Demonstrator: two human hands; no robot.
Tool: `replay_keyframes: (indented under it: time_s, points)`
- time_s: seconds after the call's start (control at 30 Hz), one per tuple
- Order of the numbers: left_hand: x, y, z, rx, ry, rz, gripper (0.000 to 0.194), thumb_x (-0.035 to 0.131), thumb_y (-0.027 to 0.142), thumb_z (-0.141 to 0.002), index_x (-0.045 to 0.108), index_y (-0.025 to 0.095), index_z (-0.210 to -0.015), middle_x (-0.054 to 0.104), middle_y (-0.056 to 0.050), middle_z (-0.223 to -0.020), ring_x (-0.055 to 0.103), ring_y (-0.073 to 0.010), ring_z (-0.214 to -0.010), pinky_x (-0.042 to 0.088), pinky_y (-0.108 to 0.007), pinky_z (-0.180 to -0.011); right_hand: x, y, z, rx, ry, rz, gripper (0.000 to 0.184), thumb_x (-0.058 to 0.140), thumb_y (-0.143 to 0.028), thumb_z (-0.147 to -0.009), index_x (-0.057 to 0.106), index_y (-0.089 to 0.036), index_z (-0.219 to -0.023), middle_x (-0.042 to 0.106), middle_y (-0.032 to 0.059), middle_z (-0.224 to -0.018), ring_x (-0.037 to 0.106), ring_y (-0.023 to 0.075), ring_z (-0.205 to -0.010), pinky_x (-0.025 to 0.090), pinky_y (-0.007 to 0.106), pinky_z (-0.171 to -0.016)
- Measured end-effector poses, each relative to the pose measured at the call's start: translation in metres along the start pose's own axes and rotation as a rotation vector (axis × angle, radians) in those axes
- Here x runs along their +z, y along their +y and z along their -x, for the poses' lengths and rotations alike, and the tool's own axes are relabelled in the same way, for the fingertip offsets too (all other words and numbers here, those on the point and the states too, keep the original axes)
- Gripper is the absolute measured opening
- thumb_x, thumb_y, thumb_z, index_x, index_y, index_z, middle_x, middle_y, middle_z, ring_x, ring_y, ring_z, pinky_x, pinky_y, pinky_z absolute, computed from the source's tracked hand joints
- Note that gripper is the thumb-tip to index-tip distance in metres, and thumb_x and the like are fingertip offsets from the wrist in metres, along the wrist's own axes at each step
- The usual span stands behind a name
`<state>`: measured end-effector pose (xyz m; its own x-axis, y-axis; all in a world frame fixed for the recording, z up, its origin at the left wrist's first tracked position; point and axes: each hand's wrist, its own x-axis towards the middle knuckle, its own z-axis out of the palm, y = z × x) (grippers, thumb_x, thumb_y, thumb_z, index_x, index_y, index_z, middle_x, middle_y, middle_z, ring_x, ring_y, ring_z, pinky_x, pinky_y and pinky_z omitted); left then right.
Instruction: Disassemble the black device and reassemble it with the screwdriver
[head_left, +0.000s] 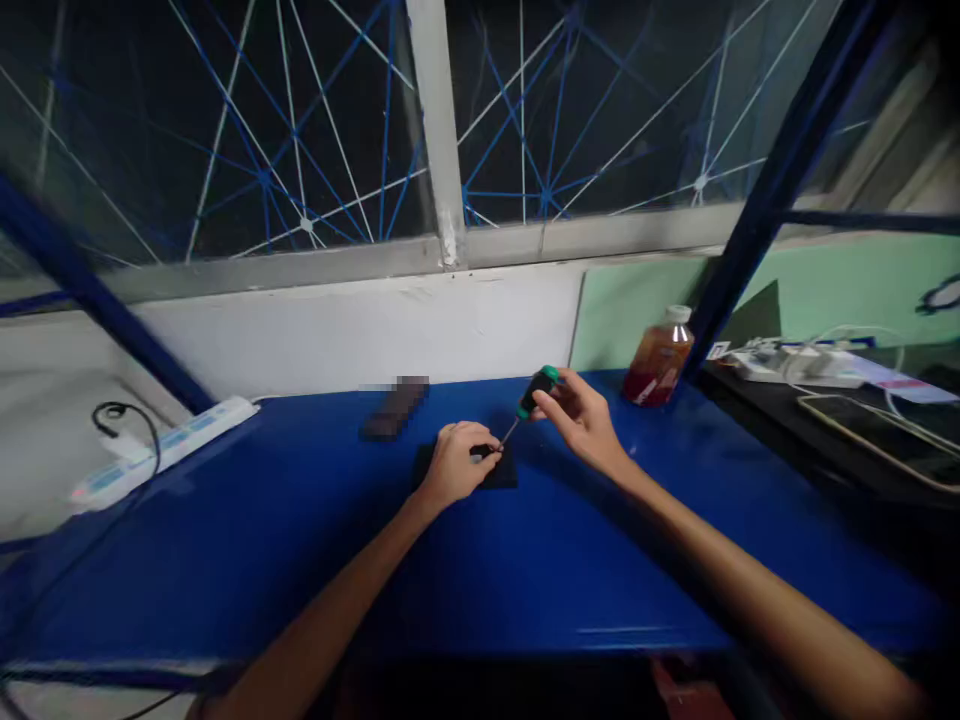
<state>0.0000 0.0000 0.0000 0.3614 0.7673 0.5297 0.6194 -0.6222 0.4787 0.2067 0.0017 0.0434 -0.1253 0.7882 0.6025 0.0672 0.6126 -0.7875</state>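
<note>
My right hand (581,415) grips a screwdriver (538,390) by its black and green handle. The shaft slants down to the left, its tip at the fingertips of my left hand (459,460). Those fingers are closed around something small and dark over a flat black pad (504,474), and the hand covers most of it. What they pinch is too small and hidden to name. The pad lies on the blue tabletop (480,570).
Behind my left hand lies a dark, blurred oblong object (397,408). A bottle of reddish drink (660,358) stands at the back right. A white power strip (172,450) with a black cord is at the left. A phone (881,435) and cables lie on the right-hand surface.
</note>
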Motion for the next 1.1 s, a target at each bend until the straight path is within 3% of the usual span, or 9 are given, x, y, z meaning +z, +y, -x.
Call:
replay_keyframes:
  time_s: [0.27, 0.8, 1.0, 1.1]
  points:
    - [-0.002, 0.005, -0.001, -0.024, 0.037, 0.052, 0.011, 0.074, 0.011, -0.073, 0.073, 0.021, -0.078, 0.076, -0.003, -0.087, 0.069, -0.0231, -0.091, 0.049, -0.039, -0.087, -0.001, -0.003, 0.001, -0.011, 0.014, 0.040, 0.026, 0.059, -0.038, -0.088, 0.054, -0.021, -0.107, 0.063, 0.0018, -0.076, 0.066, 0.0178, -0.066, 0.056, 0.034, -0.066]
    - [-0.005, 0.010, -0.002, -0.009, 0.022, 0.118, 0.022, 0.069, 0.013, -0.077, 0.071, 0.023, -0.097, 0.074, -0.001, -0.083, 0.067, -0.0223, -0.092, 0.049, -0.039, -0.089, 0.000, -0.001, 0.000, -0.002, 0.060, -0.024, 0.026, 0.061, -0.038, -0.087, 0.055, -0.020, -0.105, 0.062, 0.0016, -0.074, 0.065, 0.0168, -0.062, 0.058, 0.037, -0.066]
    - [-0.010, 0.011, -0.001, -0.051, -0.082, 0.065, 0.043, 0.075, 0.024, -0.075, 0.064, 0.026, -0.116, 0.072, -0.002, -0.104, 0.063, -0.0233, -0.105, 0.044, -0.039, -0.096, -0.005, -0.002, -0.004, 0.012, 0.098, -0.025, 0.026, 0.062, -0.038, -0.086, 0.055, -0.020, -0.103, 0.064, 0.0013, -0.075, 0.067, 0.0173, -0.063, 0.059, 0.036, -0.066]
    - [-0.014, 0.012, 0.001, -0.048, -0.217, -0.004, 0.072, 0.080, 0.045, -0.067, 0.051, 0.028, -0.132, 0.066, -0.005, -0.121, 0.058, -0.0282, -0.113, 0.041, -0.046, -0.098, -0.011, -0.003, -0.007, 0.017, 0.130, -0.068, 0.029, 0.064, -0.040, -0.085, 0.056, -0.019, -0.103, 0.065, 0.0021, -0.076, 0.069, 0.0179, -0.065, 0.061, 0.035, -0.064]
